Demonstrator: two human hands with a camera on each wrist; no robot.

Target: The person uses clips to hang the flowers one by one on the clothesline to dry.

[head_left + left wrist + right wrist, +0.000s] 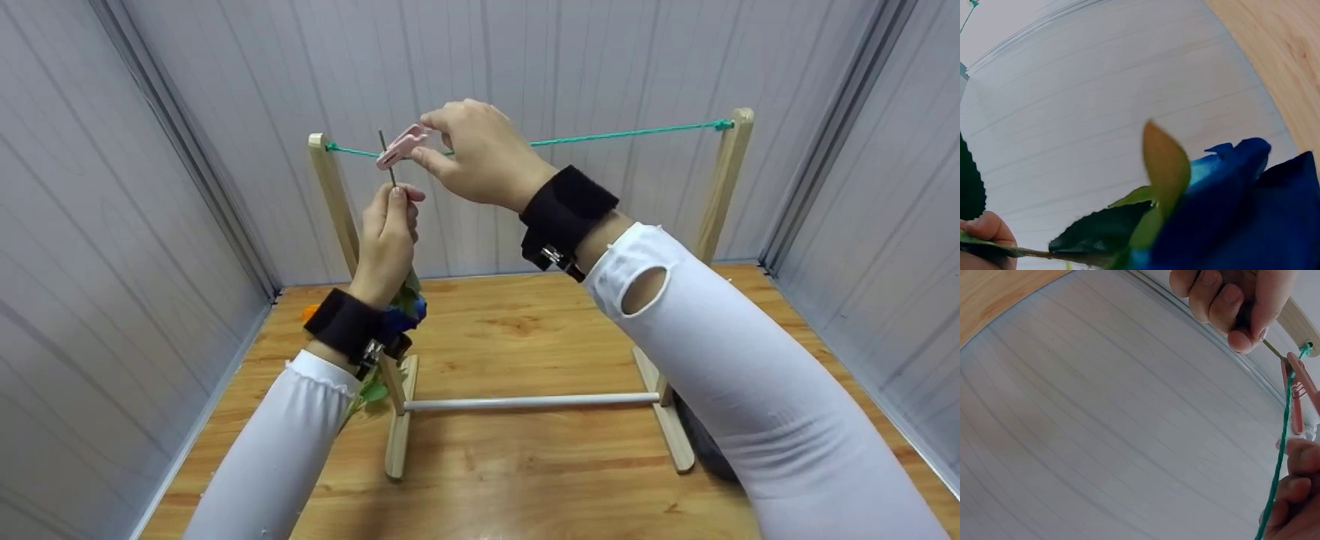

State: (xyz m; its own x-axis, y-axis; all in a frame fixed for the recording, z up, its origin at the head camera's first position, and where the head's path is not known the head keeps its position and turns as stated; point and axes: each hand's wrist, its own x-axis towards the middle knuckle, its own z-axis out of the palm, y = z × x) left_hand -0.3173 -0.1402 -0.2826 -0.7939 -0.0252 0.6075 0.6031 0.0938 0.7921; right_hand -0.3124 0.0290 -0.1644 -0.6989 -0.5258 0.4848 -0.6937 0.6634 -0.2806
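Head view first: the left hand has thumb and bent fingers pinching a stem that pokes up above it. Just above that hand, a pink clothespin sits across the stem at the green cord. The right hand has thumb and forefinger spread either side of the pin's legs; can't tell if they're actually squeezing. Wooden frame stands around both hands. Well below the right hand, half behind its sleeve, is a dark rounded thing, maybe a container, but I can't see inside.

Left wrist view: fingertips pinch the stem at a leaf, and the blue rose is further along, on the wrist side of the hand.

Right wrist view: the pin's tips bite stem and cord together, between the two hands. The right hand's fingers are bent just beside the pin's legs, touching or not, no idea.
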